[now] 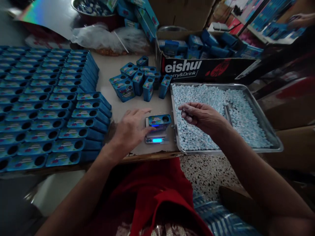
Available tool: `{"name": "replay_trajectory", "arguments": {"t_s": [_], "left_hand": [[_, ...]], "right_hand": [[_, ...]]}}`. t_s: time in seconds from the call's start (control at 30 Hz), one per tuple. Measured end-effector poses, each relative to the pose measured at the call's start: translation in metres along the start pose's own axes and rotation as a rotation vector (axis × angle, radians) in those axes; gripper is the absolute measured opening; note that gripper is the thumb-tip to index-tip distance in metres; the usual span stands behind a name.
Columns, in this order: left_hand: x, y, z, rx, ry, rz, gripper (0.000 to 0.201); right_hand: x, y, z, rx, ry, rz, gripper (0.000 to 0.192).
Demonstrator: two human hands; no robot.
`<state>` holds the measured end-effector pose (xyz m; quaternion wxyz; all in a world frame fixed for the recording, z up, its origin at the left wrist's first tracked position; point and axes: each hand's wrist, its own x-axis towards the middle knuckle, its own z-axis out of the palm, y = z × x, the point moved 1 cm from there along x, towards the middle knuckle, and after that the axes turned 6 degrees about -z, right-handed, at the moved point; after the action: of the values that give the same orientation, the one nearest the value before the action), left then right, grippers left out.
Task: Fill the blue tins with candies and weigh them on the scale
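On a small digital scale [147, 139] with a lit blue display lies a blue candy box [157, 120], its round dark hole at the right end of the top face. Just left of it is my left hand [129, 129], open and slightly blurred, its thumb tip at the box's near side. My right hand [200, 116] hovers over the left part of a metal tray [257, 98] full of small pale blue and white candies [201, 93]. Its fingers are pinched together; whatever is between them is too small to make out. A metal scoop [228, 114] lies among the candies.
Rows of blue boxes [41, 106] cover the table's left side. Several loose boxes [147, 87] stand behind the scale. A black carton [206, 67] of more boxes borders the tray's far side. Behind are plastic bags [103, 37] and a bowl [92, 16]. Another person's hand [299, 21] shows at upper right.
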<state>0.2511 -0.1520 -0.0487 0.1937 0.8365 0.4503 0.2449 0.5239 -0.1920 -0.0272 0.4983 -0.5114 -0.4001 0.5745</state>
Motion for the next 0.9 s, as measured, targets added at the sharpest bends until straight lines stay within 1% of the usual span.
{"name": "replay_trajectory", "arguments": {"t_s": [0.07,0.13,0.17,0.2,0.27,0.3,0.37,0.43,0.47,0.5,0.57,0.63,0.7,0.77,0.83,0.9], "left_hand": [[0.012,0.014,0.012,0.047,-0.091,0.05,0.057],[0.024,0.025,0.017,0.084,-0.233,0.086,0.044],[0.03,0.028,0.014,0.105,-0.291,0.088,0.038],[0.036,0.029,0.007,0.133,-0.317,0.078,0.035],[0.048,0.022,-0.019,0.209,-0.273,0.035,0.036],[0.055,0.014,-0.037,0.26,-0.23,0.004,0.038],[0.07,-0.01,-0.076,0.363,-0.154,-0.053,0.04],[0.089,-0.042,-0.111,0.429,-0.118,-0.089,0.042],[0.098,-0.059,-0.126,0.438,-0.109,-0.119,0.044],[0.107,-0.077,-0.137,0.431,-0.097,-0.16,0.046],[0.121,-0.111,-0.153,0.382,-0.08,-0.207,0.05],[0.131,-0.138,-0.161,0.308,-0.051,-0.18,0.051],[0.136,-0.157,-0.163,0.218,0.004,-0.138,0.052],[0.138,-0.169,-0.163,0.139,0.042,-0.132,0.053],[0.137,-0.176,-0.161,0.107,0.016,-0.137,0.054],[0.134,-0.182,-0.16,0.105,-0.048,-0.129,0.057]], "right_hand": [[0.008,-0.006,0.001,0.043,0.023,-0.024,0.014],[0.018,-0.009,-0.003,0.121,0.079,-0.037,0.011],[0.024,-0.009,-0.006,0.154,0.095,-0.041,0.012],[0.032,-0.009,-0.008,0.171,0.093,-0.048,0.015],[0.051,-0.007,-0.009,0.117,0.063,-0.09,0.019],[0.063,-0.006,-0.007,0.031,0.047,-0.129,0.02],[0.09,-0.005,0.005,-0.262,0.034,-0.244,0.023],[0.118,-0.007,0.024,-0.687,0.034,-0.383,0.027],[0.131,-0.009,0.035,-0.927,0.029,-0.44,0.029],[0.143,-0.01,0.047,-1.166,0.014,-0.474,0.032],[0.163,-0.014,0.067,-1.58,-0.055,-0.463,0.037],[0.175,-0.017,0.081,-1.835,-0.144,-0.393,0.036],[0.18,-0.021,0.088,-1.934,-0.195,-0.344,0.03],[0.175,-0.025,0.089,-1.927,-0.19,-0.326,0.027],[0.158,-0.029,0.086,-1.876,-0.153,-0.327,0.03],[0.13,-0.031,0.082,-1.846,-0.108,-0.317,0.032]]}}
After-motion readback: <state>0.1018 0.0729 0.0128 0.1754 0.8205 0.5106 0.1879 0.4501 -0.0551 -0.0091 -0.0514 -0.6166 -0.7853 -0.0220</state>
